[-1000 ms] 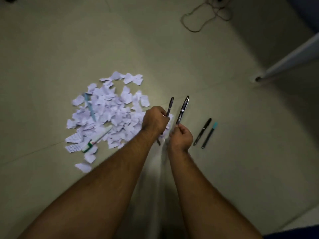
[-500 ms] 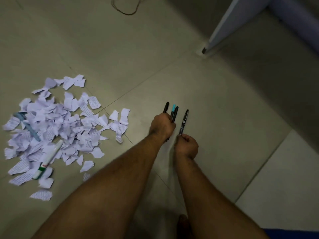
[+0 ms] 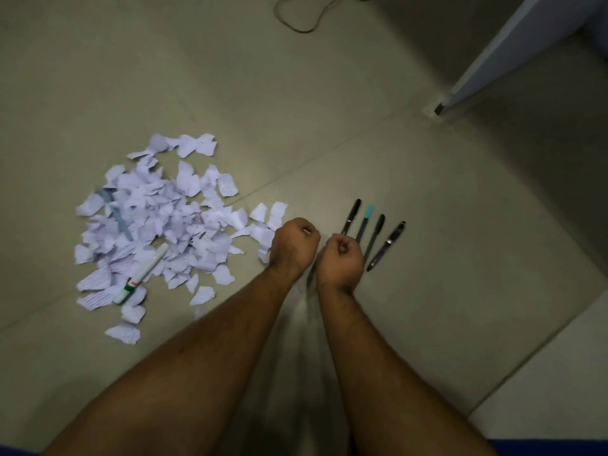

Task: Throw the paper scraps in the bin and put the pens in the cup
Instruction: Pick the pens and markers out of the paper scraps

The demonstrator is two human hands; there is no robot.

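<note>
A pale, dimly lit tiled floor (image 3: 329, 93) with thin grout lines crossing it on the diagonal. A thin loop of cord (image 3: 296, 18) lies at the top edge. At the upper right, a pale slanted leg of furniture (image 3: 500, 57) meets the floor, with deep shadow beside it. A lighter tile (image 3: 552, 390) fills the lower right corner
</note>
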